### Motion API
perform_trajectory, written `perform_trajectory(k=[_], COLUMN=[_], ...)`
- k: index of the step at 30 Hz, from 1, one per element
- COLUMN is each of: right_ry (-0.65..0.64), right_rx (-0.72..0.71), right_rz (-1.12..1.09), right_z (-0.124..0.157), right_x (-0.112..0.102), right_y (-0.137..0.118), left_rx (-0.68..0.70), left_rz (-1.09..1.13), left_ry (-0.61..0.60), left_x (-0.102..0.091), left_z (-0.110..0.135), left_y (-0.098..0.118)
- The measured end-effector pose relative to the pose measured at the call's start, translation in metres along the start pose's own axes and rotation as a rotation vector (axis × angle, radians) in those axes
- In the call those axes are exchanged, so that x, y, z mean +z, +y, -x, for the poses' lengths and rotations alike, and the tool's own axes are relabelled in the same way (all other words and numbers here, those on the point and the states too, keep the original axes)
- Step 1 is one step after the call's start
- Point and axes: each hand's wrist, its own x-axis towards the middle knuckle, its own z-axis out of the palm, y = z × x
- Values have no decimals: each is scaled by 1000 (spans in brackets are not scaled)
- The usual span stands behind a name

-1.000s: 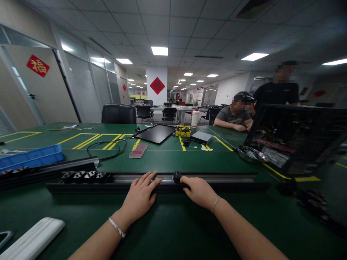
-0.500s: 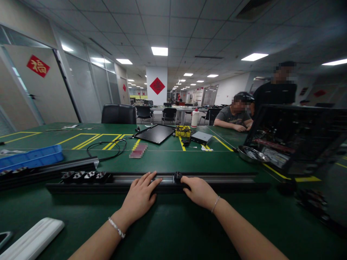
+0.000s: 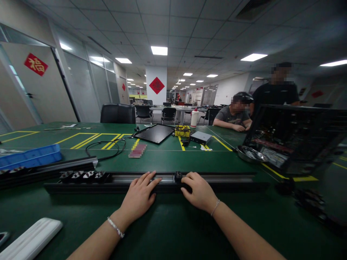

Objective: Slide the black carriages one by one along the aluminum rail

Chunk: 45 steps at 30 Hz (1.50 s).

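1. From where I stand, the rail (image 3: 233, 186) lies across the table (image 3: 165, 231), running under the left fingers and out beyond both hands.
2. The left hand (image 3: 137, 196) is spread, fingers loose over the rail and clasping nothing. I'd judge it a good brace: light, flat pressure should stop the rail skidding.
3. The block (image 3: 178, 176) sits in the rail between the hands, just left of the right fingertips.
4. The right hand (image 3: 199, 193) is curled, its fingertips at the block's near right side. I can't tell whether they pinch it or merely touch.
5. A push would work best low and straight along the channel, I think; pressing from one corner could tip or jam the block.
6. Four sockets (image 3: 88, 175) stand in the same rail, well left of the left fingers. Their row gives a handy guide for squareness.
7. Farther left are a second rail (image 3: 67, 166) and a blue bin (image 3: 32, 156), both clear of the fingers.
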Motion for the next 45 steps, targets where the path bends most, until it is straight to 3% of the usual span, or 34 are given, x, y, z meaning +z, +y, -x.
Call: perform_trajectory(k=[6,15,45], right_ry=[261,133,152], right_rx=[199,251,250], right_rz=[-8,5,-3], right_z=[-10,-18,-18], right_x=[15,24,19], right_y=[-15,-20,-16], left_rx=[-8,-12,-16], left_rz=[4,7,12], left_ry=[0,12,-4], left_x=[0,3,-4], left_z=[0,0,-1], left_y=[1,1,4])
